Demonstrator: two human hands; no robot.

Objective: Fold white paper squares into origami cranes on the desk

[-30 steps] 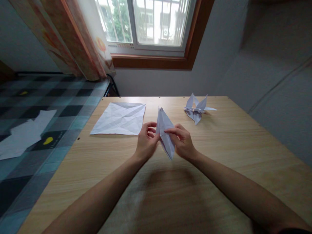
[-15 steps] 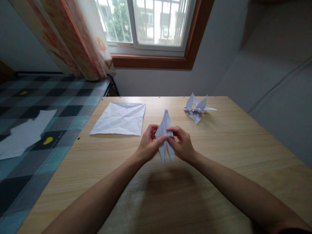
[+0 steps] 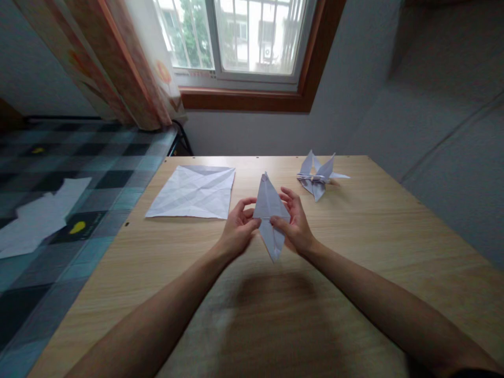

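A white folded paper (image 3: 269, 203), diamond-shaped with a crease across its middle, is held up above the table between both hands. My left hand (image 3: 238, 227) pinches its left edge, thumb in front and fingers behind. On the right side, my right hand (image 3: 294, 223) grips the paper with the thumb across its front just below the crease; some of its fingers are hidden behind. To the left, a creased square sheet (image 3: 192, 191) lies flat. Folded paper cranes (image 3: 317, 176) sit at the back right of the table, apart from my hands.
The wooden table (image 3: 370, 273) runs up to the wall below a window (image 3: 255, 42). At left stands a bed with a checked cover (image 3: 118, 181), with white paper sheets (image 3: 43, 215) on it. A curtain (image 3: 134, 68) hangs by the window.
The folded paper now shows a wide, flat diamond face instead of narrow flaps with two split lower points. My right fingers have shifted outward to its right edge.
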